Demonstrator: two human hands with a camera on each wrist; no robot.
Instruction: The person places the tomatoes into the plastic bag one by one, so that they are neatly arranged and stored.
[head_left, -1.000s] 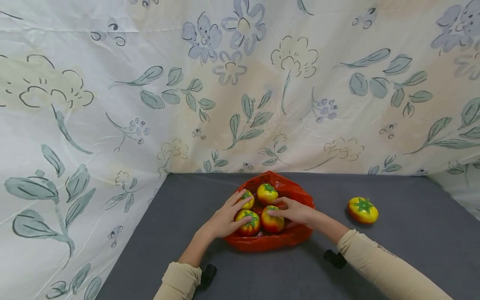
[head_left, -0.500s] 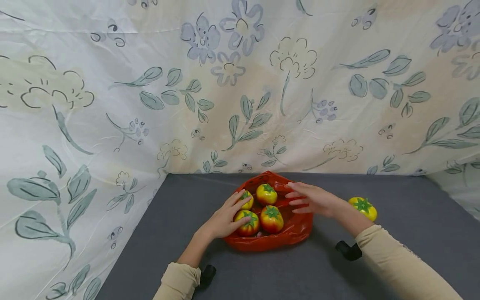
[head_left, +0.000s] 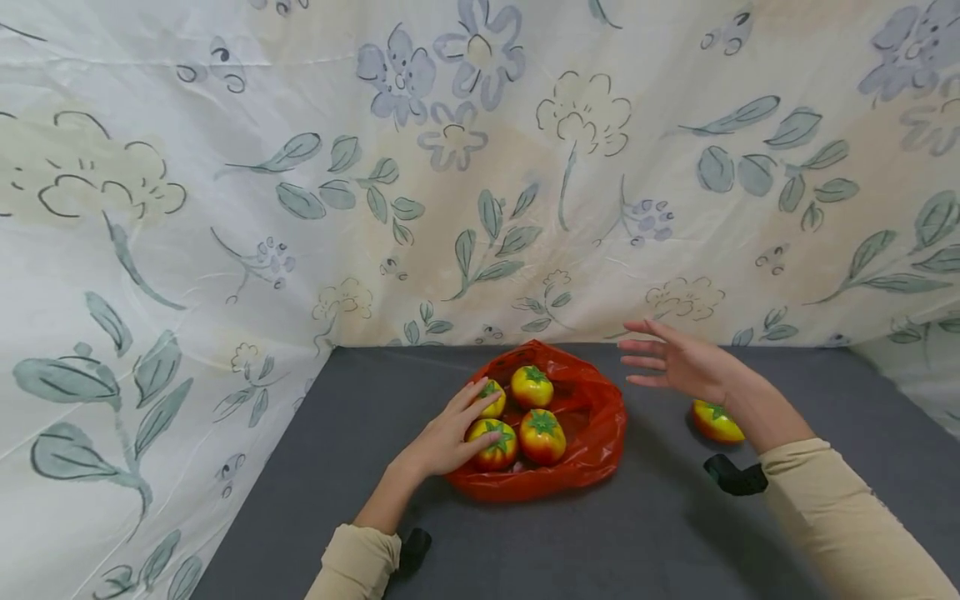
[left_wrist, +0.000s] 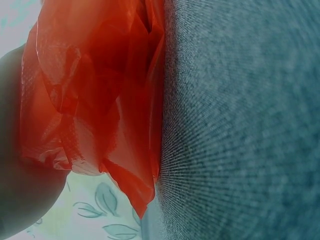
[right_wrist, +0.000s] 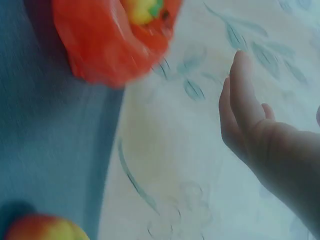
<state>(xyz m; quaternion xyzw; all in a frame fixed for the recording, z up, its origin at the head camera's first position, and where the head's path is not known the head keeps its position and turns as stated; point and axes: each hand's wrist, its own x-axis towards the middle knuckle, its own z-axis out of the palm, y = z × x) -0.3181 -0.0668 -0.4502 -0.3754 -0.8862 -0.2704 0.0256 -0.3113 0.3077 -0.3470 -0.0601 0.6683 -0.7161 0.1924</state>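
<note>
A red plastic bag [head_left: 600, 442] stands on the dark table, its mouth spread upward. Inside sit several yellow-red tomatoes with green star-shaped tops, one at the front right [head_left: 543, 437]. My left hand [head_left: 453, 433] rests over the bag's left rim, fingers spread across the left-hand tomatoes and thumb on the front-left tomato [head_left: 501, 452]. In the left wrist view the bag's crinkled side [left_wrist: 100, 90] hides most of that hand. To the bag's right my right hand [head_left: 686, 362] hovers with straight fingers, holding nothing. Below its wrist lies a lone tomato [head_left: 716, 423], partly covered by the forearm.
A floral cloth [head_left: 487, 208] hangs behind and beside the table [head_left: 540, 550], meeting its back edge. Dark wrist-camera mounts [head_left: 735, 477] stick out below both wrists. The right wrist view also has the lone tomato [right_wrist: 45, 229] at its lower left corner.
My right hand has let go of the front-right tomato in the bag, then risen and moved right. The left hand keeps its place, and the tomatoes in the bag stay put.
</note>
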